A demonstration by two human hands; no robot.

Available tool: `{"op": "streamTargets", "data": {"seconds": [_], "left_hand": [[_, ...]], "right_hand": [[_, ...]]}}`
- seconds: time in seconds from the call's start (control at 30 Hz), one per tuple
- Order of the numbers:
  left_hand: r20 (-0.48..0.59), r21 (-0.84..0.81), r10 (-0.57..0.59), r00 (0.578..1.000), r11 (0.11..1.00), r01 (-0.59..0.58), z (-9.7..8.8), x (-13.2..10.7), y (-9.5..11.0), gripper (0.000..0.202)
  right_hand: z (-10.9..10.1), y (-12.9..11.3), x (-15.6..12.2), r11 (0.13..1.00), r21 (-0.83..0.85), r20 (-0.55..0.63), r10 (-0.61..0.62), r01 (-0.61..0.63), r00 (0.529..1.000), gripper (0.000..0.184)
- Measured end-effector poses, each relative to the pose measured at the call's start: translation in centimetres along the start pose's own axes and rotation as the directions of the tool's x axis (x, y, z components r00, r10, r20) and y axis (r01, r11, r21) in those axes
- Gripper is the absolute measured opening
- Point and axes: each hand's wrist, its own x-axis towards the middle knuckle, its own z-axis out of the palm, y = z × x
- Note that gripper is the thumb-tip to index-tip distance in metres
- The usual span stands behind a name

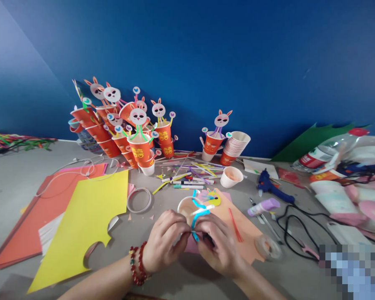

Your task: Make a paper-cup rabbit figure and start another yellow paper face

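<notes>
Head view: a pale round paper cup (181, 204) is standing just beyond the hands, its lower part being hidden by them; a bright blue fuzzy pipe cleaner (201, 213) is crossing in front of its mouth. Left hand (167, 237) and right hand (220, 243) are pinching the pipe cleaner between fingertips, other fingers curling. A small white paper cup (232, 177) is holding something orange, too blurred to tell. A red-and-white stack of nested paper cups (236, 146) is leaning near the wall, beside a red paper cup (213, 143) that is carrying a white paper rabbit face (221, 120). Around: a yellow paper sheet with cut-out edge (93, 208) is lying left, a round pale tape roll (139, 200) is resting near it, a blue plastic glue gun (273, 187) is lying right, its black cord (287, 233) trailing beside a purple-and-white glue stick (264, 206).
</notes>
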Motion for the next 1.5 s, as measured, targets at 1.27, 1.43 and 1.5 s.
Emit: {"op": "streamTargets", "data": {"seconds": [1.27,1.43,1.5], "left_hand": [[-0.001,0.035,0.06,0.998,0.998,-0.06,0.0,0.5,0.5,0.023],[-0.002,0.035,0.055,0.998,0.998,-0.055,0.1,0.5,0.4,0.022],[-0.001,0.035,0.056,0.998,0.998,-0.056,0.1,0.5,0.4,0.022]], "right_hand": [[0.1,-1.1,0.2,0.95,-0.283,-0.071,-0.155,0.129,0.985,0.016],[0.1,-1.3,0.2,0.954,-0.272,-0.062,-0.148,0.126,0.987,0.017],[0.2,-1.3,0.2,0.953,-0.277,-0.066,-0.145,0.121,0.987,0.018]]}}
